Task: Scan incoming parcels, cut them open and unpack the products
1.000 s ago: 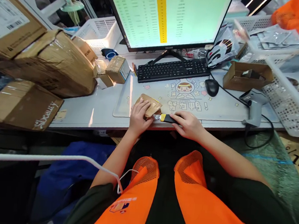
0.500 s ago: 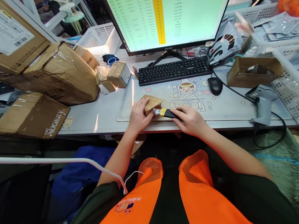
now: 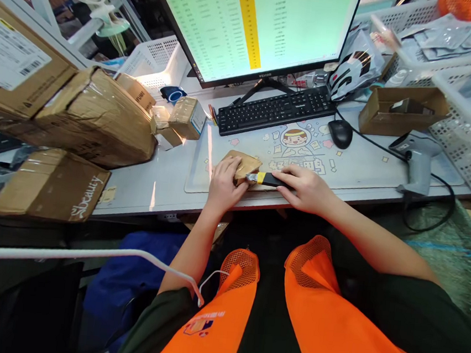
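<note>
A small taped cardboard parcel (image 3: 246,165) lies on the printed desk mat (image 3: 345,159) near the desk's front edge. My left hand (image 3: 223,185) presses down on its left side, fingers curled over it. My right hand (image 3: 306,188) grips a yellow and black utility knife (image 3: 269,180), whose blade tip touches the parcel's right edge.
Taped cardboard boxes (image 3: 93,115) pile up at the left, two small ones (image 3: 187,117) nearer the keyboard (image 3: 275,109). Behind stands a monitor (image 3: 254,23). A mouse (image 3: 339,133), a barcode scanner (image 3: 418,161), an open brown box (image 3: 402,108) and white baskets (image 3: 467,143) fill the right.
The knife blade has shifted slightly right along the parcel's edge, and the parcel has settled flatter under my left hand. The view has tilted a little.
</note>
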### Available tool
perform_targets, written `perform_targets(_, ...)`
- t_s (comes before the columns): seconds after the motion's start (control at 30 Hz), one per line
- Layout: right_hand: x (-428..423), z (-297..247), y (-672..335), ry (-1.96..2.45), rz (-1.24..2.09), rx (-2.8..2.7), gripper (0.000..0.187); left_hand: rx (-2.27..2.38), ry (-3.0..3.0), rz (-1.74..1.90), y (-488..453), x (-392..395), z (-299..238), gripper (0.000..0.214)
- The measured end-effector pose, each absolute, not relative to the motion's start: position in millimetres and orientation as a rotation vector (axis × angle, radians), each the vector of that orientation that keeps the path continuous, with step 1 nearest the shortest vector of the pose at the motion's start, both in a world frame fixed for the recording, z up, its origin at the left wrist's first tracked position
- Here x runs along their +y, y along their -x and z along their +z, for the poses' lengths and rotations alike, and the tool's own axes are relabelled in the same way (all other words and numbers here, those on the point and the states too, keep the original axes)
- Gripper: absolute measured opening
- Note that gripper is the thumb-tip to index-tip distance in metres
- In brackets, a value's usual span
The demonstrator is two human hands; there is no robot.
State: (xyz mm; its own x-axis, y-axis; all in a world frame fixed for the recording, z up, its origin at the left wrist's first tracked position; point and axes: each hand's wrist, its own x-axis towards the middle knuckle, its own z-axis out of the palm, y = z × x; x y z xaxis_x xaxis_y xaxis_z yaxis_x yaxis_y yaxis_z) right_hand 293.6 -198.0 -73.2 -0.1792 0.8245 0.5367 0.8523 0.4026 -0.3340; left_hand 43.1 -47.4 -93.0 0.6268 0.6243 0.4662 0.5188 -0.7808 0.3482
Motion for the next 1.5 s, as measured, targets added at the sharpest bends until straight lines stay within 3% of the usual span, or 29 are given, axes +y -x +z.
perform_targets(1.07, -212.0, -59.5, -300.0, 1.547, 0.127, -1.984, 0.040, 0.931, -2.691, 0.887, -46.2, -55.0, -95.8, 0.059)
perform_targets(1.5, -214.7, -70.5, -290.9, 1.498, -0.086, -1.999, 0.037, 0.930, -2.700, 0.915, -43.3, -61.8, -103.4, 0.062)
